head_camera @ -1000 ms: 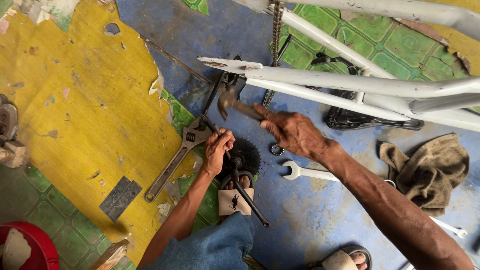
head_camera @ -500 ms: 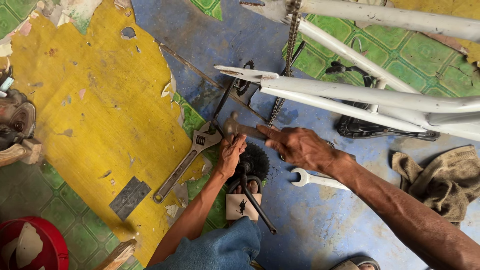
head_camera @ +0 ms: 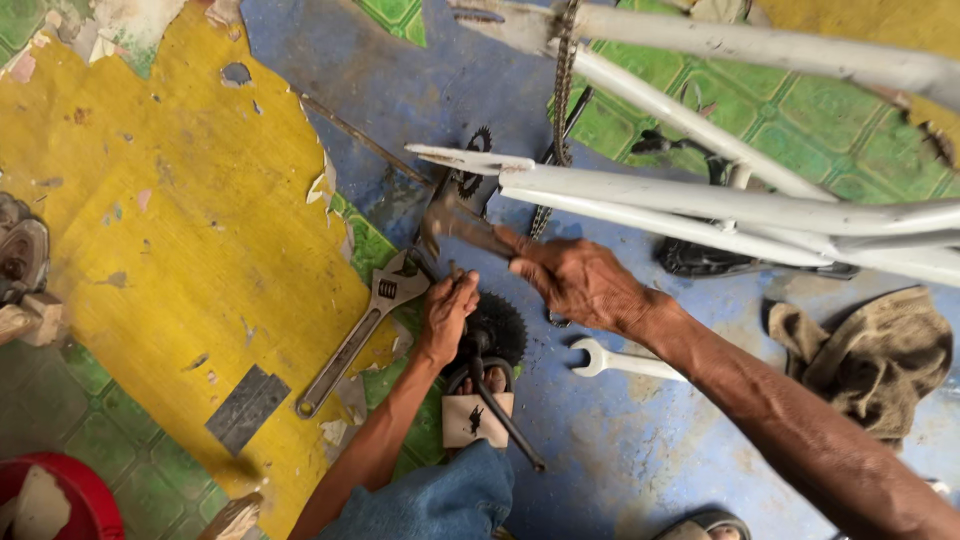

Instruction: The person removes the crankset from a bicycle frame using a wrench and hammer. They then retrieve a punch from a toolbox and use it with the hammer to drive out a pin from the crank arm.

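Observation:
My right hand (head_camera: 578, 282) grips the handle of a rusty hammer (head_camera: 445, 222). Its head hangs a little above my left hand (head_camera: 447, 312). My left hand pinches a short metal pin (head_camera: 456, 271) against the top edge of a black toothed sprocket (head_camera: 503, 326) that lies on the blue floor. A black crank arm (head_camera: 508, 425) runs from the sprocket toward me. It crosses my sandalled foot (head_camera: 476, 412), which rests on it. The pin's lower end is hidden by my fingers.
An adjustable wrench (head_camera: 358, 338) lies left of my left hand and a white open-end spanner (head_camera: 622, 362) right of the sprocket. A white bicycle frame (head_camera: 720, 205) with a hanging chain (head_camera: 561, 90) spans the top right. A brown rag (head_camera: 880, 350), a grey plate (head_camera: 247, 405) and a red bowl (head_camera: 70, 495) lie around.
The hammer head dropped close to my left hand half a second ago and now sits slightly higher again. My left hand has stayed on the sprocket.

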`<state>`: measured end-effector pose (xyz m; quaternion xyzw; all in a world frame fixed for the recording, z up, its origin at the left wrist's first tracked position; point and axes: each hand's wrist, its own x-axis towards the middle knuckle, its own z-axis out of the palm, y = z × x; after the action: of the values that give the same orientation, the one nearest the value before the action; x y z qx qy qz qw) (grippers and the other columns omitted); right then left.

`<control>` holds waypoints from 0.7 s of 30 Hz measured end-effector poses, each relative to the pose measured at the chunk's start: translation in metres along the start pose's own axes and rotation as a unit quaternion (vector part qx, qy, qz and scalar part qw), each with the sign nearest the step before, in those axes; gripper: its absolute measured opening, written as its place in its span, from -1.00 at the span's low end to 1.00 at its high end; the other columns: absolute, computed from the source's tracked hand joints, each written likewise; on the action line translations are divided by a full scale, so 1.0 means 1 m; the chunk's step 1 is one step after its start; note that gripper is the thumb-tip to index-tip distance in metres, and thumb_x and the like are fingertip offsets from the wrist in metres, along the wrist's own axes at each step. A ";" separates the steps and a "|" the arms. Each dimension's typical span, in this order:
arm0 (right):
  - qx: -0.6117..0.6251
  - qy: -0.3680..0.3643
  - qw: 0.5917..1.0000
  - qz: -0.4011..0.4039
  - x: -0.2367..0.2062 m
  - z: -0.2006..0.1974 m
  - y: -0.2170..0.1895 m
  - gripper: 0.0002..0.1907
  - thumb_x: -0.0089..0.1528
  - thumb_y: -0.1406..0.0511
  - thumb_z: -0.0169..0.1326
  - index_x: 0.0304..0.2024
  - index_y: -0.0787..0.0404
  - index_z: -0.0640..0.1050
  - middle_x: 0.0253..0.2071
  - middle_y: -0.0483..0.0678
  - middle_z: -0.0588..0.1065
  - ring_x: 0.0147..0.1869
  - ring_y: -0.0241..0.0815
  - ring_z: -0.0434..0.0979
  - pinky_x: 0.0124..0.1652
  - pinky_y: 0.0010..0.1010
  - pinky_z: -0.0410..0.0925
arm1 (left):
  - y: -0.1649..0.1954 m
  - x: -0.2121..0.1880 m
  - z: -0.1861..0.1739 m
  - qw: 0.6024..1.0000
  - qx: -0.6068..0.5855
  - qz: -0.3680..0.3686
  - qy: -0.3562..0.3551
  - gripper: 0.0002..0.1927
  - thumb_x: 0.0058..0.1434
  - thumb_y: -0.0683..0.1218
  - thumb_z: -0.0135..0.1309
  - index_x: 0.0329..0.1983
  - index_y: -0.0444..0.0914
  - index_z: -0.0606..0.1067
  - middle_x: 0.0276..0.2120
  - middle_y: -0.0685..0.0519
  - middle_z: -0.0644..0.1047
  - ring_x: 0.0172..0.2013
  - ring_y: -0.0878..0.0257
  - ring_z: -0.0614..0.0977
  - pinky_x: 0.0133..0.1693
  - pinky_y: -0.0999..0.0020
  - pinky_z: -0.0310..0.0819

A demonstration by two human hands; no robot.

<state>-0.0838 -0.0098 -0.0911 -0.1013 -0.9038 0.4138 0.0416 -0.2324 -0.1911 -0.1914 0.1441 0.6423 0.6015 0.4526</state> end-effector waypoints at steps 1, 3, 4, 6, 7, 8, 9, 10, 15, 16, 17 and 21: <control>0.018 0.029 0.999 -0.023 0.002 -0.005 0.003 -0.24 0.43 -0.12 -0.45 0.43 0.26 0.26 -0.66 -0.03 0.36 -0.70 -0.23 0.32 -0.51 -0.29 0.41 | 0.000 -0.001 0.000 1.000 -0.012 -0.014 0.012 -0.68 0.41 0.04 0.01 -0.46 -0.14 0.33 -0.61 0.20 0.26 -0.54 0.39 0.26 -0.46 0.42 0.06; 0.068 0.069 0.995 -0.002 0.006 -0.006 0.002 -0.24 0.44 -0.12 -0.44 0.43 0.28 0.27 -0.59 -0.03 0.40 -0.66 -0.26 0.38 -0.47 -0.31 0.43 | -0.001 -0.001 -0.003 1.000 -0.022 0.009 -0.010 -0.65 0.44 0.05 -0.01 -0.46 -0.14 0.31 -0.59 0.21 0.27 -0.53 0.41 0.27 -0.43 0.42 0.11; 0.095 0.079 0.991 0.044 0.005 -0.003 0.000 -0.24 0.43 -0.13 -0.42 0.41 0.26 0.29 -0.55 -0.03 0.44 -0.65 -0.26 0.42 -0.46 -0.32 0.44 | -0.002 -0.001 -0.004 0.999 -0.029 0.021 -0.021 -0.64 0.45 0.05 -0.01 -0.46 -0.14 0.30 -0.59 0.21 0.28 -0.52 0.41 0.27 -0.42 0.43 0.14; 0.077 0.003 0.991 0.113 0.003 0.005 -0.008 -0.25 0.38 -0.11 -0.41 0.46 0.18 0.26 -0.56 0.02 0.45 -0.65 -0.19 0.44 -0.46 -0.27 0.44 | -0.004 -0.001 -0.005 0.999 -0.033 0.014 -0.015 -0.65 0.45 0.04 0.00 -0.45 -0.13 0.30 -0.58 0.22 0.26 -0.51 0.41 0.28 -0.42 0.43 0.14; 0.033 -0.084 0.987 0.136 0.000 0.010 -0.012 -0.23 0.36 -0.09 -0.42 0.51 0.11 0.21 -0.61 0.07 0.42 -0.67 -0.11 0.41 -0.48 -0.23 0.42 | -0.005 -0.001 -0.004 0.999 -0.035 0.011 -0.013 -0.66 0.44 0.04 0.01 -0.45 -0.13 0.30 -0.58 0.22 0.25 -0.51 0.41 0.28 -0.42 0.43 0.14; -0.012 -0.171 0.973 0.158 -0.002 0.012 -0.014 -0.21 0.33 -0.07 -0.43 0.57 0.04 0.16 -0.66 0.13 0.40 -0.68 -0.03 0.38 -0.49 -0.18 0.40 | -0.005 -0.001 -0.003 0.999 -0.040 0.013 -0.015 -0.64 0.45 0.03 0.02 -0.46 -0.13 0.28 -0.58 0.22 0.24 -0.51 0.41 0.27 -0.43 0.43 0.11; -0.006 -0.129 0.984 0.119 -0.004 0.010 -0.014 -0.25 0.36 -0.06 -0.40 0.52 0.10 0.19 -0.66 0.12 0.41 -0.66 -0.05 0.41 -0.46 -0.18 0.42 | -0.006 -0.004 -0.004 0.999 -0.044 0.012 -0.014 -0.63 0.46 0.03 0.02 -0.47 -0.14 0.27 -0.57 0.22 0.23 -0.51 0.41 0.25 -0.43 0.43 0.09; -0.005 -0.081 0.994 0.079 -0.002 0.004 -0.010 -0.29 0.39 -0.05 -0.37 0.48 0.16 0.23 -0.67 0.11 0.42 -0.65 -0.08 0.43 -0.44 -0.17 0.43 | -0.005 -0.002 -0.003 0.999 -0.049 0.017 -0.017 -0.61 0.47 0.02 0.03 -0.48 -0.14 0.26 -0.57 0.23 0.22 -0.52 0.41 0.24 -0.44 0.42 0.06; 0.030 0.083 0.996 0.016 0.006 -0.001 0.001 -0.35 0.43 -0.04 -0.27 0.42 0.19 0.31 -0.57 0.02 0.48 -0.56 -0.12 0.52 -0.45 -0.15 0.45 | -0.003 -0.001 -0.006 1.000 -0.022 0.013 -0.012 -0.63 0.45 0.05 -0.02 -0.47 -0.14 0.29 -0.60 0.21 0.24 -0.53 0.42 0.23 -0.44 0.42 0.10; 0.057 0.091 0.993 0.051 0.008 0.004 0.001 -0.35 0.42 -0.04 -0.28 0.42 0.18 0.30 -0.56 0.00 0.49 -0.57 -0.14 0.54 -0.46 -0.17 0.46 | -0.004 -0.002 -0.005 1.000 -0.024 0.010 -0.015 -0.64 0.45 0.05 -0.02 -0.47 -0.14 0.30 -0.60 0.20 0.25 -0.53 0.42 0.23 -0.44 0.43 0.11; 0.083 0.100 0.988 0.086 0.009 0.009 0.001 -0.35 0.40 -0.04 -0.29 0.41 0.17 0.29 -0.55 -0.01 0.51 -0.57 -0.15 0.55 -0.47 -0.19 0.48 | -0.006 -0.001 -0.005 0.999 -0.034 0.013 -0.014 -0.65 0.44 0.05 -0.01 -0.46 -0.14 0.30 -0.59 0.21 0.24 -0.53 0.41 0.24 -0.43 0.42 0.11; 0.018 -0.103 0.990 0.100 -0.009 0.020 -0.001 -0.34 0.39 -0.04 -0.32 0.45 0.12 0.27 -0.68 0.11 0.43 -0.64 -0.08 0.47 -0.44 -0.18 0.43 | -0.009 -0.007 -0.007 0.998 -0.062 0.026 -0.005 -0.64 0.44 0.04 0.02 -0.46 -0.14 0.28 -0.58 0.21 0.23 -0.52 0.41 0.25 -0.43 0.42 0.12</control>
<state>-0.0783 -0.0272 -0.1033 -0.1474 -0.8811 0.4399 -0.0912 -0.2308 -0.2034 -0.1973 0.1356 0.5973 0.6512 0.4481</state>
